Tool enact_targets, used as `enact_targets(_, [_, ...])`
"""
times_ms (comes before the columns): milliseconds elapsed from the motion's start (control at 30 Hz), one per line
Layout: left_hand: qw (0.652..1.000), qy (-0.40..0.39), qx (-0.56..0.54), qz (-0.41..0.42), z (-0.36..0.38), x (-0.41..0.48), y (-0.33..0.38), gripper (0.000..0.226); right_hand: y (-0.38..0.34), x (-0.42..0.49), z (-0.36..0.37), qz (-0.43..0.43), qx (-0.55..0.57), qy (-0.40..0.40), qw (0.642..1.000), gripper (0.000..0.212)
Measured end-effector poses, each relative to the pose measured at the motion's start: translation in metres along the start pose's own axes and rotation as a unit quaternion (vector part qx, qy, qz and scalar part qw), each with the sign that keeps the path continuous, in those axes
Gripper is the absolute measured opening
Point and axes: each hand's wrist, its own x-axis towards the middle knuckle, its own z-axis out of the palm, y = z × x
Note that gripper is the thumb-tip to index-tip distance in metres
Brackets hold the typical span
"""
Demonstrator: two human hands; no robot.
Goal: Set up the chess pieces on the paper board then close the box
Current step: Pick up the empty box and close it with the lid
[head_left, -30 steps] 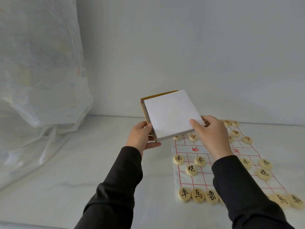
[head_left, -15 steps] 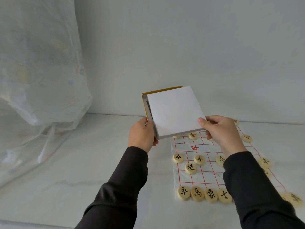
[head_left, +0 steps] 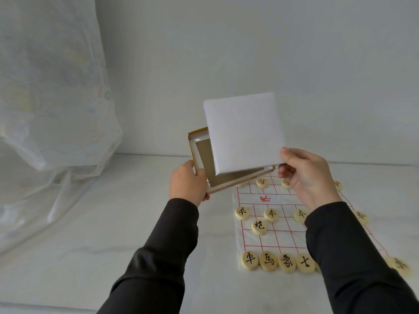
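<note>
My left hand point(head_left: 187, 183) grips the left edge of the yellow-rimmed box tray point(head_left: 204, 159), held tilted in the air with its grey inside showing. My right hand point(head_left: 303, 175) pinches the lower right corner of the white box lid point(head_left: 243, 132), which is lifted up and to the right, partly overlapping the tray. Below them the paper board point(head_left: 272, 234) with red grid lines lies on the table, with several round wooden chess pieces point(head_left: 268, 260) set along its lines. My right arm hides part of the board.
A white table surface point(head_left: 113, 223) runs to a pale wall at the back. A sheer white curtain point(head_left: 49, 98) hangs at the left and drapes onto the table.
The white lid has come away from the tray, rising up and to the right in my right hand. The tray's inside is now exposed. The camera view has shifted slightly.
</note>
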Motion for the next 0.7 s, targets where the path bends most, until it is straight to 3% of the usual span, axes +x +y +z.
enact_targets(133, [0.999, -0.033, -0.027, 0.009, 0.001, 0.0, 0.0, 0.035, 0.007, 0.001, 0.0, -0.023, -0.081, 0.026, 0.996, 0.01])
enact_targets(400, [0.981, -0.067, -0.179, -0.041, 0.002, -0.001, 0.0, 0.036, 0.017, 0.005, -0.003, -0.098, -0.341, 0.018, 0.935, 0.028])
enact_targets(600, [0.973, -0.068, -0.218, -0.037, 0.006, -0.001, -0.001, 0.039, 0.021, 0.006, -0.002, -0.098, -0.436, -0.035, 0.894, 0.029])
enact_targets(700, [0.967, -0.061, -0.244, -0.046, 0.009, 0.001, -0.002, 0.041, 0.022, 0.007, -0.003, -0.088, -0.443, -0.055, 0.89, 0.027])
